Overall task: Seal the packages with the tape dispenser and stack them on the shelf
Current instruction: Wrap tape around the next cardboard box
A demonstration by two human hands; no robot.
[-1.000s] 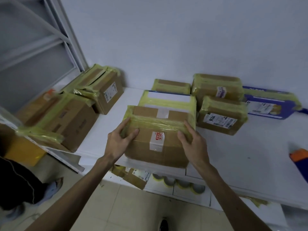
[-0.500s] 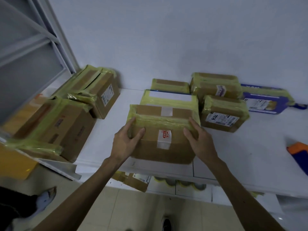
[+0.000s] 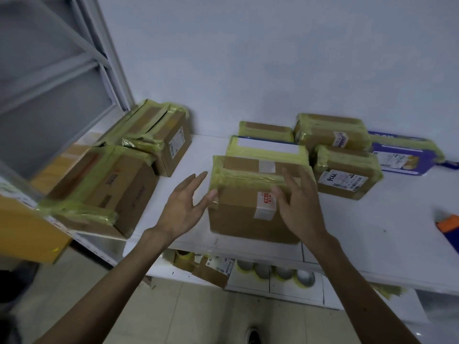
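Left hand (image 3: 183, 207) and right hand (image 3: 295, 209) flank the yellow-taped brown cardboard box (image 3: 238, 219), fingers (image 3: 197, 178) straight, released. Withdraw evenly, leaving it square against the white-topped package (image 3: 267, 147) beyond the fingertips.

One head cam, wide-angle, faces fwd + down, close over white surface (image 3: 372, 244), wall (image 3: 273, 58) behind.

taped box (image 3: 243, 219) on white shelf (image 3: 372, 234) | left hand (image 3: 183, 207) spread beside it | right hand (image 3: 295, 207) spread over its front
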